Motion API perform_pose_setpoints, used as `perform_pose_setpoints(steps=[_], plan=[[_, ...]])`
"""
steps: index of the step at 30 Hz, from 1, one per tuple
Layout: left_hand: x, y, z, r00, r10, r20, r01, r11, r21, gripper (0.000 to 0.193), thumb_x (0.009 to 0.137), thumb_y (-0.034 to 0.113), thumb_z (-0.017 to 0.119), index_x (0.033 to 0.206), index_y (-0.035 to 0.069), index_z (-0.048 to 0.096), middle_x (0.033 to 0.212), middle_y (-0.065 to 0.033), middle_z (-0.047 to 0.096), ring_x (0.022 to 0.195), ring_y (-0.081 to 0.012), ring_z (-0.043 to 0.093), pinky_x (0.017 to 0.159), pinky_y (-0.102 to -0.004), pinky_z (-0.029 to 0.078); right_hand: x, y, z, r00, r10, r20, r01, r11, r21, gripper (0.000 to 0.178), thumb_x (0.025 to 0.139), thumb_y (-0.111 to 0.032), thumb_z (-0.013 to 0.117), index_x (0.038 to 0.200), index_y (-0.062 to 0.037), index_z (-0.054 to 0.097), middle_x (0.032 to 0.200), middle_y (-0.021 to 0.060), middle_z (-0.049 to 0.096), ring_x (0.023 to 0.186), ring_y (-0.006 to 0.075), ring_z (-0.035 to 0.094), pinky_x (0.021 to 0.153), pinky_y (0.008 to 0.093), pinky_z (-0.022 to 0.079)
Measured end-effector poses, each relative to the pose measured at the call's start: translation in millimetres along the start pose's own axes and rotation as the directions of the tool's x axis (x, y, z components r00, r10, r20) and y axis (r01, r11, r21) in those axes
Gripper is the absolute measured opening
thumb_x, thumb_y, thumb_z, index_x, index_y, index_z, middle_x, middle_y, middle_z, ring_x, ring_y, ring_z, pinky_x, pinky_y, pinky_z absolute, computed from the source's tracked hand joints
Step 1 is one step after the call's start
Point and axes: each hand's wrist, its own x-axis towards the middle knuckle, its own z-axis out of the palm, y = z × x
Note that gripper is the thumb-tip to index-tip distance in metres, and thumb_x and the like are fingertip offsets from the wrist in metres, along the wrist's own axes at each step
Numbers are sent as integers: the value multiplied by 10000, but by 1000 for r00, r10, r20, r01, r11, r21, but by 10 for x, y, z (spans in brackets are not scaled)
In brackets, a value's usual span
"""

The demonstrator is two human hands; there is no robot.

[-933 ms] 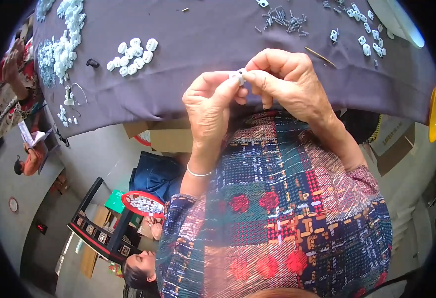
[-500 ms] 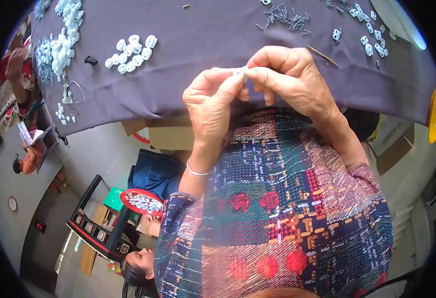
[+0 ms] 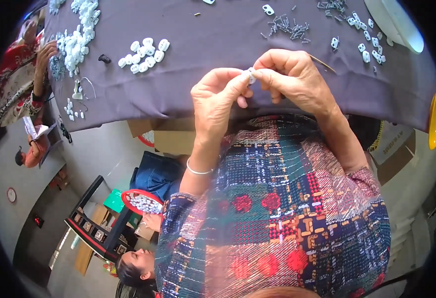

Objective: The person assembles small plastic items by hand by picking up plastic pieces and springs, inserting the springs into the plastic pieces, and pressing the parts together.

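Note:
Between the fingertips of both hands is a small white plastic cord lock, mostly hidden by the fingers. My left hand pinches it with thumb and forefinger. From the other side my right hand pinches it too, thumb and forefinger meeting at its upper edge. Both hands are raised over the near edge of the dark cloth-covered table. A thin brown stick lies just past my right hand. Beyond the hands is a heap of small metal springs. White cord lock parts with holes lie to the right.
A cluster of white cord locks lies left of my hands, near a small black lump. Larger heaps of white parts cover the far left, where another person's hand reaches. A yellow dish stands at the right edge.
The view has shifted slightly, so the table things appear further right. Both hands keep their pinch; the white cord lock is turned and shows a little more between the fingertips.

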Motion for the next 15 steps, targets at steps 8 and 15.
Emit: perform_pose_setpoints(steps=[8,15], plan=[[-25,-27,4,998,-59,-35,51,980,-194,107,804,48,625,875,-26,593,793,-103,630,614,-121,598,500,-189,474,-83,59,117,848,-529,25,412,630,-658,307,691,-87,681,947,28,558,757,80,529,570,137,533,516,256,452],[-35,-45,-2,998,-69,4,68,963,-259,80,810,41,609,855,-21,584,777,-108,623,611,-133,597,510,-207,483,-94,50,156,869,-487,89,333,443,-832,256,730,-163,642,917,-4,568,776,119,558,624,261,581,562,339,473]])
